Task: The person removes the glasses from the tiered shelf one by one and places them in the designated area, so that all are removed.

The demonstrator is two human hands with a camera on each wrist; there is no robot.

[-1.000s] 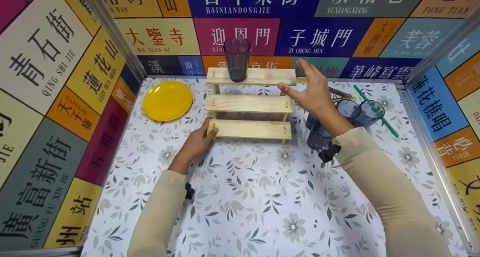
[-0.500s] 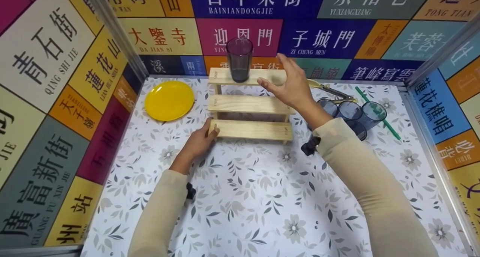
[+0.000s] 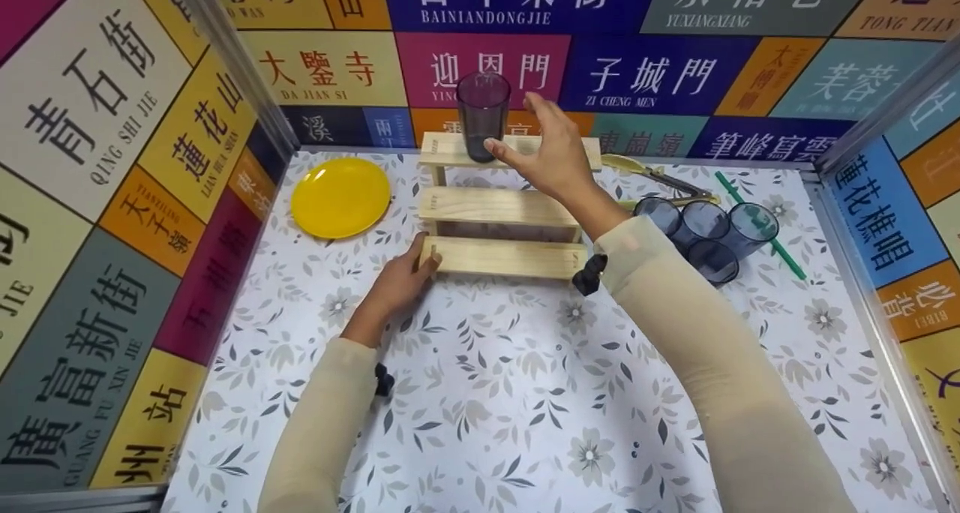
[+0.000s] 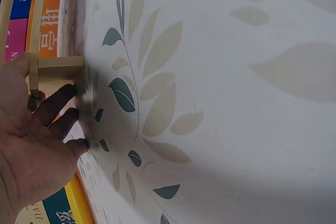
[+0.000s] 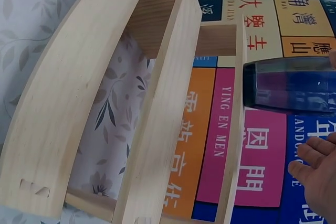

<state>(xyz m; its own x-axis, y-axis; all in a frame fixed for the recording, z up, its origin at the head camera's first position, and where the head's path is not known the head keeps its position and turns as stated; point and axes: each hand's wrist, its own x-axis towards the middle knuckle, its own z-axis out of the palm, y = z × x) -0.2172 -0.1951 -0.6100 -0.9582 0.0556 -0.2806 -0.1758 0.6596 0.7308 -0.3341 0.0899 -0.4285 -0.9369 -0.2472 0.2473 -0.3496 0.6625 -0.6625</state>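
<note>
A three-tier wooden stand (image 3: 510,256) stands on the table, stepping up toward the back wall. On the left part of its top tier, a dark tinted drinking glass (image 3: 481,108) stands upright. My left hand (image 3: 396,286) grips the left end of the lowest tier, thumb over the board and some fingers below it in the left wrist view. My right hand (image 3: 553,157) is spread above the top tier, just right of the glass, its thumb overlapping the glass's lower edge in the head view. In the right wrist view, the fingers (image 5: 310,156) are apart from the glass (image 5: 289,85).
A yellow plate (image 3: 341,198) lies left of the stand. Several blue-tinted glasses (image 3: 712,262) cluster at the right, by tongs (image 3: 664,175) and a green straw (image 3: 784,254). Panels with printed street names (image 3: 480,3) close off the back and sides.
My right hand has moved left from the stand's right end to beside the dark glass, uncovering the glasses at the right. The left hand keeps its grip on the stand.
</note>
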